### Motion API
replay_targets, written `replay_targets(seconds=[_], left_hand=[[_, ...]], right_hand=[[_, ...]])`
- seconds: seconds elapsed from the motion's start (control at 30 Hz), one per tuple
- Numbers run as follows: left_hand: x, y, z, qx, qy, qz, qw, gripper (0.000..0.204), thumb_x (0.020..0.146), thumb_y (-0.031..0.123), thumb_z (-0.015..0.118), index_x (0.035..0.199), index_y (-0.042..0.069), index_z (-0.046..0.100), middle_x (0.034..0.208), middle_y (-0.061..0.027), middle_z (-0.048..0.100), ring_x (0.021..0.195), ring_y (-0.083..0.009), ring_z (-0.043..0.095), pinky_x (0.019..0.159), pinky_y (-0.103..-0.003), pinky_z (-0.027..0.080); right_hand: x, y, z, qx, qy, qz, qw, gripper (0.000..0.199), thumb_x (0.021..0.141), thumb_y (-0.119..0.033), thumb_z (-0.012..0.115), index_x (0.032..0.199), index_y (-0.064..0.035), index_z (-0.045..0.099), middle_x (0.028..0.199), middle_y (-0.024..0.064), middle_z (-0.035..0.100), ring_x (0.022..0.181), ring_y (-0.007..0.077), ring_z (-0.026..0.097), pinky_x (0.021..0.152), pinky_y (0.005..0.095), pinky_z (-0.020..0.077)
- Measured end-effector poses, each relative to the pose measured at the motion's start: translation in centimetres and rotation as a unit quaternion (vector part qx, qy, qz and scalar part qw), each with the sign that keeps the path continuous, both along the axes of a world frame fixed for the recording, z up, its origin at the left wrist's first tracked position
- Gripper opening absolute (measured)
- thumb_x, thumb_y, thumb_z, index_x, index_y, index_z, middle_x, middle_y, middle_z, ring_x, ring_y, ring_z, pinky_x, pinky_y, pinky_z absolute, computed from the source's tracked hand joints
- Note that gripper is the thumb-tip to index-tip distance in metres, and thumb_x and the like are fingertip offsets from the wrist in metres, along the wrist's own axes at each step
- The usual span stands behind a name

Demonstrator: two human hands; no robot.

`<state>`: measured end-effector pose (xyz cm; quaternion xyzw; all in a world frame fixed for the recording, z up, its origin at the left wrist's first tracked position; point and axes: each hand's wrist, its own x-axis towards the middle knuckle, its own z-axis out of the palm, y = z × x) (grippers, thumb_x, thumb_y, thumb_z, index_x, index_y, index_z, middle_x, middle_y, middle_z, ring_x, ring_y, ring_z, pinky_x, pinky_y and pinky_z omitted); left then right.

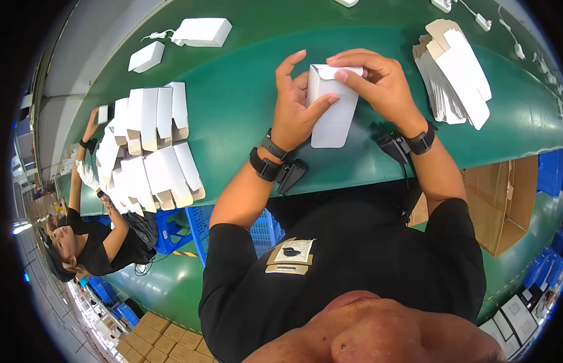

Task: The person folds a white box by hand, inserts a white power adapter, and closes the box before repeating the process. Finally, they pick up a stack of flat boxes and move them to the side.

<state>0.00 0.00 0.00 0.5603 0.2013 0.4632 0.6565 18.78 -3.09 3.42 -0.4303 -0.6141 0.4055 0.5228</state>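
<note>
A small white carton [334, 124] stands out over the green table, held between both my hands in the head view. My left hand [291, 115] grips its left side, with the thumb across the front face and the index finger raised free. At the upper end, my right hand [383, 85] has its fingers and thumb closed on the folded flap and the right corner. That flap appears folded down, and a panel hangs at the carton's lower end. The inside of the carton is hidden.
Several open-ended white cartons [151, 115] stand grouped at left; flat folded cartons [448, 85] are stacked at right. Two white boxes [202, 31] with a cable lie far left, and white corded plugs [483, 23] far right. A co-worker [94, 242] reaches in from the left.
</note>
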Motion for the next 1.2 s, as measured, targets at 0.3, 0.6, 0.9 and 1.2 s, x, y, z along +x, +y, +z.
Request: replay_targets(seconds=[0.3,0.6,0.9,1.2], left_hand=[[-0.1,0.0,-0.4,0.055,0.052,-0.016,0.997,0.077,0.087,0.0,0.07,0.147,0.009,0.022,0.112,-0.0199,0.065,0.101,-0.0239,0.066,0.084,-0.036,0.055],[-0.8,0.1,-0.6,0.014,0.024,-0.025,0.999,0.064,0.09,0.004,0.067,0.142,0.009,0.031,0.113,-0.0176,0.064,0.103,-0.0214,0.065,0.083,-0.033,0.055],[-5.3,-0.9,-2.4,0.047,0.044,-0.016,0.998,0.042,0.094,0.012,0.066,0.129,0.009,0.043,0.109,-0.0131,0.064,0.097,-0.0172,0.064,0.082,-0.03,0.053],[-9.4,-2.6,-1.5,0.042,0.028,-0.023,0.998,0.039,0.097,0.018,0.062,0.129,0.01,0.042,0.112,-0.0117,0.062,0.099,-0.017,0.062,0.082,-0.031,0.051]], right_hand=[[0.5,0.0,-0.3,-0.063,0.026,-0.007,0.998,0.014,0.091,-0.004,0.066,0.104,0.0003,0.07,0.11,0.0108,0.068,0.097,0.0137,0.063,0.083,0.0272,0.0518],[0.8,0.3,0.5,-0.082,0.004,0.056,0.995,0.02,0.092,-0.006,0.064,0.109,-0.0003,0.071,0.121,0.0146,0.067,0.103,0.0173,0.064,0.09,0.0285,0.0507],[-3.2,-1.1,0.9,-0.09,-0.066,0.091,0.99,0.026,0.09,-0.004,0.066,0.116,-0.0008,0.07,0.128,0.0172,0.064,0.114,0.0197,0.061,0.095,0.0307,0.0488],[-7.7,-2.5,0.9,-0.104,-0.054,0.071,0.991,0.024,0.089,-0.001,0.066,0.113,-0.0011,0.071,0.13,0.0165,0.062,0.112,0.0193,0.061,0.094,0.0303,0.0494]])
